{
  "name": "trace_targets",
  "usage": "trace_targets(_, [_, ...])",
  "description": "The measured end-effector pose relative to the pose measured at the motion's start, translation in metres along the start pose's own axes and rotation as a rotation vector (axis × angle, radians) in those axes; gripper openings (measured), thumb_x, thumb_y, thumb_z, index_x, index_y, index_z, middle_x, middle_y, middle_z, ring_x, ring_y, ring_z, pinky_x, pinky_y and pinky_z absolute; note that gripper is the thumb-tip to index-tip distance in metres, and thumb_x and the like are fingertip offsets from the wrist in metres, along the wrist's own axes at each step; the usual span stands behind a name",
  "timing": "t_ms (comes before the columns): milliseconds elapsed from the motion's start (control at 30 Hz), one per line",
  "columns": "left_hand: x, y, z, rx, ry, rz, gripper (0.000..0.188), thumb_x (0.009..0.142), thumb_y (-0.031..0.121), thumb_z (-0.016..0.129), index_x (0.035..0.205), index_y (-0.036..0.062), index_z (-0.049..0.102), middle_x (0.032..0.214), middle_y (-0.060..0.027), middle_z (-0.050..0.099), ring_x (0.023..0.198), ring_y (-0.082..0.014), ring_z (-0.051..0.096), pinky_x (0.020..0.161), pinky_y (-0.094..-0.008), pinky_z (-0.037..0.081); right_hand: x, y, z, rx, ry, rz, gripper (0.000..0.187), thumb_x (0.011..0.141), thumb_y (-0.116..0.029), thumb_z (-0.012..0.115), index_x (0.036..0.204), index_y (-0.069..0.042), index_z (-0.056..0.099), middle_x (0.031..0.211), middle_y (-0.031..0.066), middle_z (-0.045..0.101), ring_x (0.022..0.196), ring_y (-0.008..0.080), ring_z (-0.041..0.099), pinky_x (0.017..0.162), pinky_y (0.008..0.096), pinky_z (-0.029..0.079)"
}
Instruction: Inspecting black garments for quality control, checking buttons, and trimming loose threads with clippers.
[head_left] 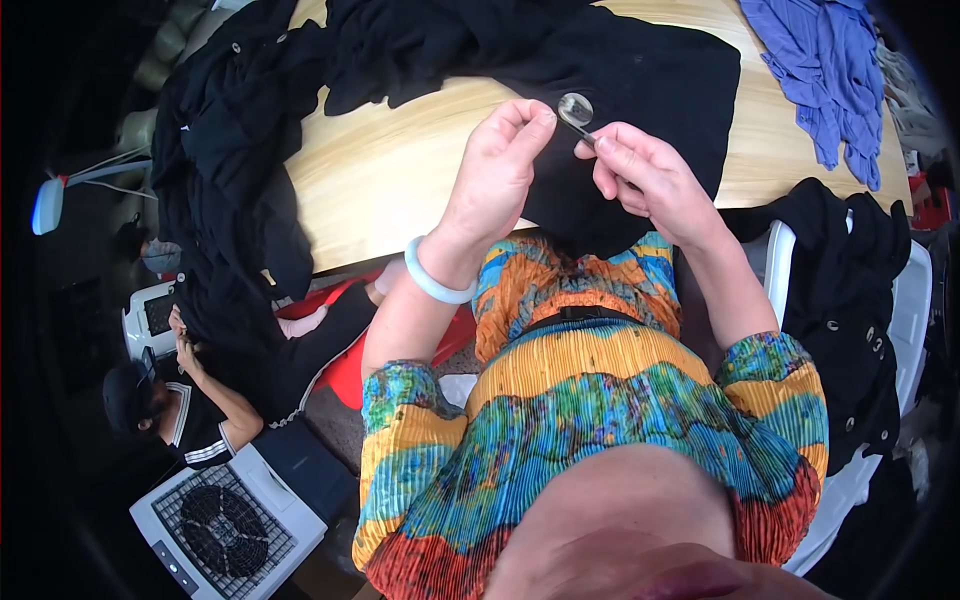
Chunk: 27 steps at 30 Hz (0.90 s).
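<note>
Thumb and fingers of my right hand [645, 175] pinch the thin dark stem of a small tool [576, 110] with a round, glassy, metal-rimmed head. That head is raised above black cloth [650, 85] spread over the table. Just left of it, my left hand [505, 160] has thumb and forefinger pressed together; anything between them is too small to make out. The two hands are close but apart. A pale bangle [437, 272] circles my left wrist.
Black buttoned garments [225, 150] hang over the left end of the wooden table [385, 180]. Purple cloth [820, 70] lies at the far right. A white bin [915, 310] with black garments stands to my right. At left, another person [190, 400] sits near a fan unit [225, 525].
</note>
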<state>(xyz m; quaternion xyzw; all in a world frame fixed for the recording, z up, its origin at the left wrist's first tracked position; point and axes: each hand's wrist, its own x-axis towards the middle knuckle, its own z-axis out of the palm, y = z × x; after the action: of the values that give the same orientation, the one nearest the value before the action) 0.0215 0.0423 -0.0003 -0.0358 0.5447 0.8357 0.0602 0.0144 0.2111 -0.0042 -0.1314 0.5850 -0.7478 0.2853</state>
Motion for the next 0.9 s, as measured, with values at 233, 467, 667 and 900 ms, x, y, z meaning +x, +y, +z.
trace_targets(233, [-0.006,-0.005,0.002,0.112,-0.036,0.114,0.007,0.086,0.009,0.050,0.089,0.0022,0.049,0.081,0.0017,0.050,0.075,-0.0036,0.044,0.070,-0.0171,0.036,0.004,0.003,-0.002,0.144,-0.007,0.070,0.023,0.087,-0.024,0.047,0.091,-0.003,0.054,0.062,-0.0033,0.047,0.042,-0.0018,0.027,0.037,0.0143,0.019])
trace_targets(467, [-0.008,-0.007,0.001,0.211,-0.046,0.125,0.005,0.086,0.007,0.048,0.088,0.0022,0.048,0.079,0.0029,0.047,0.074,-0.0031,0.043,0.068,-0.0166,0.035,0.010,0.004,-0.001,0.092,0.013,0.057,0.023,0.089,-0.025,0.043,0.093,-0.004,0.053,0.060,-0.0044,0.044,0.041,-0.0022,0.025,0.037,0.0135,0.017])
trace_targets(667, [-0.014,0.002,-0.027,0.011,-0.062,0.083,0.006,0.085,0.008,0.049,0.089,0.0039,0.051,0.081,0.0021,0.047,0.077,-0.0048,0.042,0.069,-0.0182,0.034,0.002,0.001,-0.011,0.009,-0.143,0.026,0.019,0.087,-0.022,0.049,0.091,-0.004,0.055,0.061,-0.0038,0.047,0.049,-0.0007,0.035,0.042,0.0140,0.024])
trace_targets(900, [-0.061,0.008,-0.136,-0.211,0.088,0.030,0.012,0.082,0.008,0.049,0.092,0.0032,0.053,0.094,-0.0051,0.054,0.098,-0.0176,0.048,0.089,-0.0322,0.035,0.011,0.004,-0.068,-0.285,0.500,-0.211,0.024,0.086,-0.026,0.049,0.100,-0.007,0.052,0.065,-0.0049,0.044,0.047,-0.0016,0.029,0.041,0.0143,0.021])
